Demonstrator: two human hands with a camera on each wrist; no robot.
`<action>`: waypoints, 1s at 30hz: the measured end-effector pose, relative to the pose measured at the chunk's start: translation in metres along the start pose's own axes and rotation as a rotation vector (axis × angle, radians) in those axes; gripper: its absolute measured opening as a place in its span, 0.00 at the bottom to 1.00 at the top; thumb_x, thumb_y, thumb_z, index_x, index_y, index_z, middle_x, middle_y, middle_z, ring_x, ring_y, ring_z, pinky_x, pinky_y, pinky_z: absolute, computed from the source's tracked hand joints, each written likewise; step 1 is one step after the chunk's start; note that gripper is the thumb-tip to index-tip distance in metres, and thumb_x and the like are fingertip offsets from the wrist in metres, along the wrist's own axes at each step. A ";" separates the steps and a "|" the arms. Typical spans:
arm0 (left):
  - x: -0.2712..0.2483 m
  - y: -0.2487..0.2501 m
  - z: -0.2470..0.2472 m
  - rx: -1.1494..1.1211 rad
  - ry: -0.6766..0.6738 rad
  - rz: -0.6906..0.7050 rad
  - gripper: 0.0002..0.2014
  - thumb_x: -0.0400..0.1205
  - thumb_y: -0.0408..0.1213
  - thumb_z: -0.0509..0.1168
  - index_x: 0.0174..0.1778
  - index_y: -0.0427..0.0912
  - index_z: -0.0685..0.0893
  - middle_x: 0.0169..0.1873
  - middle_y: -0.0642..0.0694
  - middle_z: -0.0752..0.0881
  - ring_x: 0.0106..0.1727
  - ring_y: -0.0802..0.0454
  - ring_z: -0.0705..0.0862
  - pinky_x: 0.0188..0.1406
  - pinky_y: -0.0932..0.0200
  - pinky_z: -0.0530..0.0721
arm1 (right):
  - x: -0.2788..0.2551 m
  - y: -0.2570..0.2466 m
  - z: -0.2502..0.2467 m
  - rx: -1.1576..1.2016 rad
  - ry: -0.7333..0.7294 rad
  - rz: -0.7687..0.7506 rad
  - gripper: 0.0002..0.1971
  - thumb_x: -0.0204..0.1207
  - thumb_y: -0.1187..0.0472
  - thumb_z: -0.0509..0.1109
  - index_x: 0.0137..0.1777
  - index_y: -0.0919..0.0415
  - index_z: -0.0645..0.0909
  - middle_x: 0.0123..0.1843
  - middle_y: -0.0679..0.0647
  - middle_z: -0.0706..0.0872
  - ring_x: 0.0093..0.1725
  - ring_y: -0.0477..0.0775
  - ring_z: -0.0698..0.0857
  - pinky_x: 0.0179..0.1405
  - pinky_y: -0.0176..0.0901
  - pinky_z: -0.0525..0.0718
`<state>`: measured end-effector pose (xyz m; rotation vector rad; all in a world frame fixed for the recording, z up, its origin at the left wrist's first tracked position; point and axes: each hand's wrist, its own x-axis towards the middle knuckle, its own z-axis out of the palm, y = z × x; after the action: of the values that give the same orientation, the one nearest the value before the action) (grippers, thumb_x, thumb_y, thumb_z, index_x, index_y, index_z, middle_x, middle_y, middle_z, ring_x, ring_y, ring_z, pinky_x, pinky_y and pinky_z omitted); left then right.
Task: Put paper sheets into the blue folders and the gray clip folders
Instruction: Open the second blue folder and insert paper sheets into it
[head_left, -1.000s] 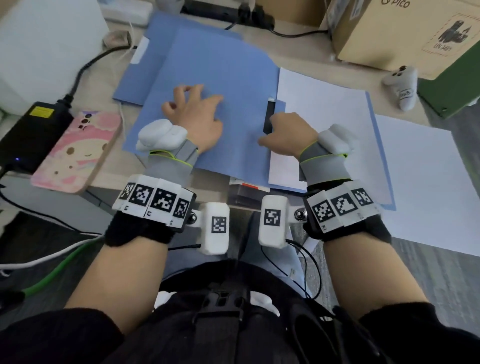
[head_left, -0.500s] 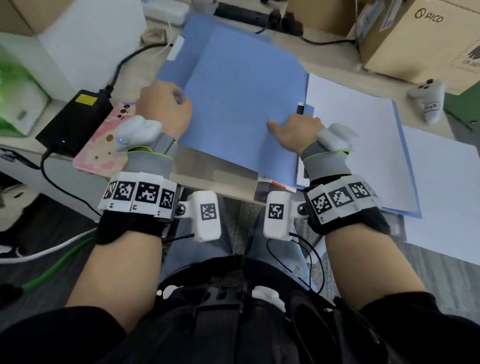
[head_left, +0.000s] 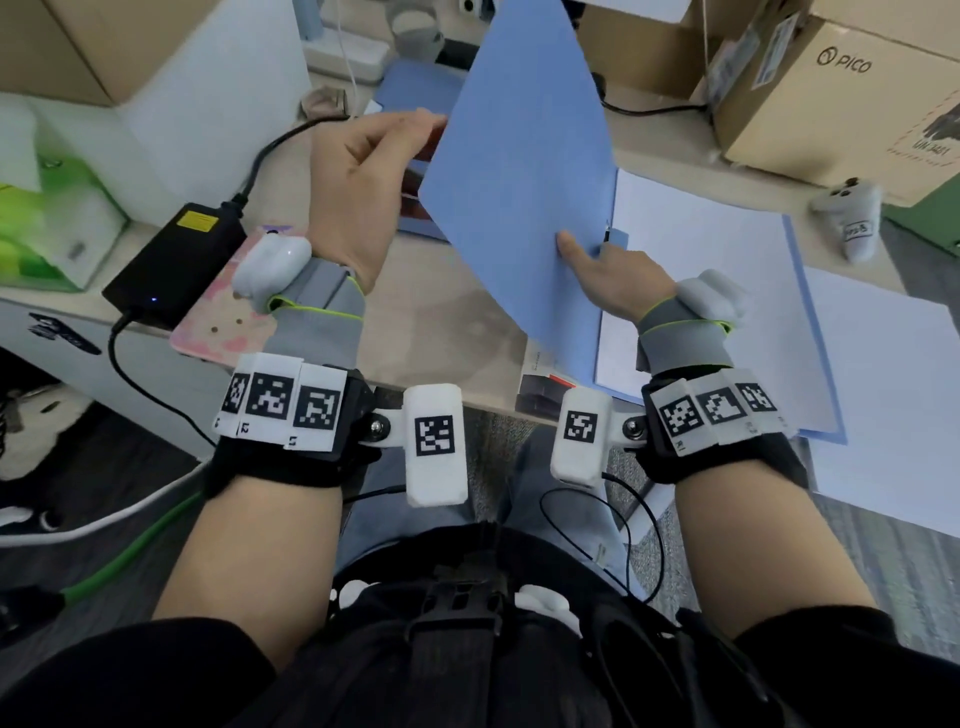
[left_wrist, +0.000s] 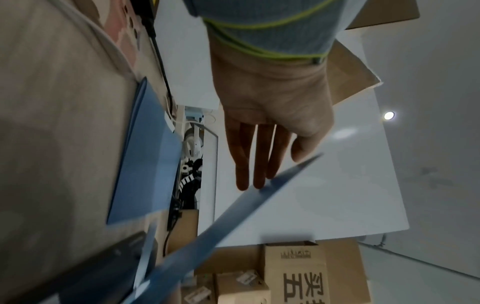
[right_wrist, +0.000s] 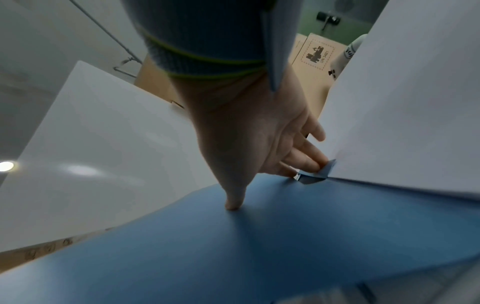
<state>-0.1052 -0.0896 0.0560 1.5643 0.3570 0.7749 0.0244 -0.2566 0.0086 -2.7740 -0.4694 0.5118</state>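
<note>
A blue folder lies open on the desk, its blue cover (head_left: 519, 156) (left_wrist: 233, 216) (right_wrist: 233, 246) raised steeply off the table. My left hand (head_left: 426, 135) (left_wrist: 272, 170) holds the cover's free edge, thumb on one side and straight fingers behind it. White paper sheets (head_left: 701, 286) (right_wrist: 402, 102) lie on the folder's right half. My right hand (head_left: 587, 249) (right_wrist: 272, 185) is at the fold: the thumb presses the cover's outer face, the fingers touch a small blue tab (right_wrist: 314, 174) by the sheets. A second blue folder (head_left: 410, 88) (left_wrist: 145, 154) lies flat behind.
A loose white sheet (head_left: 883, 389) lies at the right, overhanging the desk edge. A black power adapter (head_left: 176, 260) and a pink phone (head_left: 218, 332) sit to the left of my left wrist. Cardboard boxes (head_left: 831, 93) and a white controller (head_left: 852, 218) stand at the back right.
My left hand slid off the flat cover to its left edge and lifted it, so the cover now stands steeply. My right hand stayed at the fold, its thumb now stretched onto the cover.
</note>
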 end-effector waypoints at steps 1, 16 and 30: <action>-0.001 0.002 0.005 -0.034 -0.054 -0.024 0.15 0.84 0.33 0.58 0.36 0.44 0.88 0.23 0.59 0.87 0.25 0.62 0.83 0.26 0.65 0.81 | -0.001 0.003 -0.002 0.030 -0.008 -0.001 0.39 0.78 0.29 0.44 0.67 0.62 0.73 0.66 0.62 0.80 0.66 0.64 0.77 0.56 0.49 0.70; -0.023 -0.021 0.121 0.145 -0.625 -0.071 0.22 0.79 0.43 0.66 0.67 0.39 0.81 0.58 0.55 0.87 0.51 0.71 0.82 0.57 0.75 0.77 | 0.002 0.077 -0.022 0.693 -0.045 -0.328 0.20 0.83 0.56 0.58 0.74 0.61 0.70 0.64 0.54 0.83 0.60 0.48 0.83 0.60 0.48 0.81; -0.045 -0.062 0.178 0.647 -0.538 0.045 0.19 0.76 0.25 0.58 0.55 0.46 0.89 0.57 0.46 0.89 0.62 0.46 0.85 0.64 0.55 0.81 | -0.062 0.157 -0.039 1.511 0.576 -0.019 0.17 0.80 0.43 0.54 0.41 0.49 0.81 0.40 0.50 0.85 0.42 0.53 0.82 0.42 0.43 0.87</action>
<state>-0.0074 -0.2428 -0.0126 2.3157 0.1757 0.2416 0.0256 -0.4299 0.0105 -1.3186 0.0763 -0.0349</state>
